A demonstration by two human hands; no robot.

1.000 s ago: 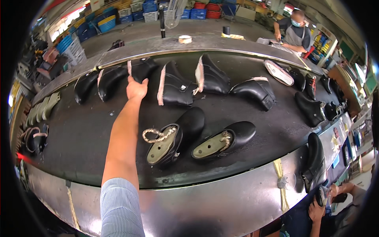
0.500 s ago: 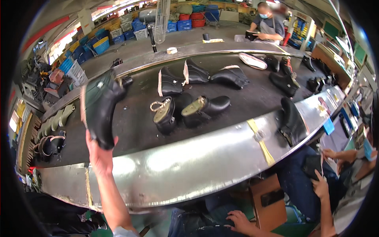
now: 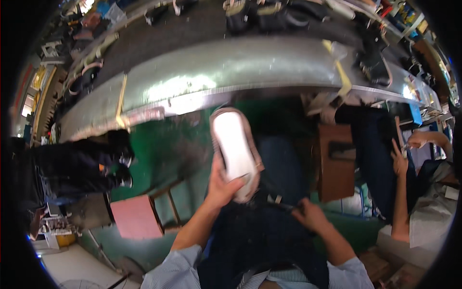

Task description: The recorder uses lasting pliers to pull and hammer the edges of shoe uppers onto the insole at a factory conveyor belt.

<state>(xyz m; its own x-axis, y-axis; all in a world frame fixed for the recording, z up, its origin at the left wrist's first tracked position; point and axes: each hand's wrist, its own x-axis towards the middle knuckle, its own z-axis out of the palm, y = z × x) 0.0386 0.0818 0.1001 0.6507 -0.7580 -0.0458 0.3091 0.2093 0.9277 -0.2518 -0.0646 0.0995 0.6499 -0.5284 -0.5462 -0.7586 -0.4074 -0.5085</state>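
In my left hand (image 3: 224,185) is a black boot (image 3: 236,144), held over my lap with its underside toward me. That underside shows a white insole board ringed by a pinkish-tan edge; the black upper is hidden beneath. My thumb lies across the narrower end, with the fingers wrapped along the side. My right hand (image 3: 310,215) is low over my right thigh, its fingers curled. A thin thing appears to stick out from them toward the left, too blurred to name. The two hands are apart.
Ahead runs a bench with a metal edge (image 3: 226,62) and several black boots (image 3: 276,17) on its dark top. A pink-topped stool (image 3: 137,216) stands at left, near another person's dark-clothed legs (image 3: 77,161). At right, a seated co-worker's hands (image 3: 402,154) work beside a brown box (image 3: 337,168).
My left hand has brought the boot from above the bench down over my lap and turned its underside up. My right hand has moved rightward and curled. The view has tipped down.
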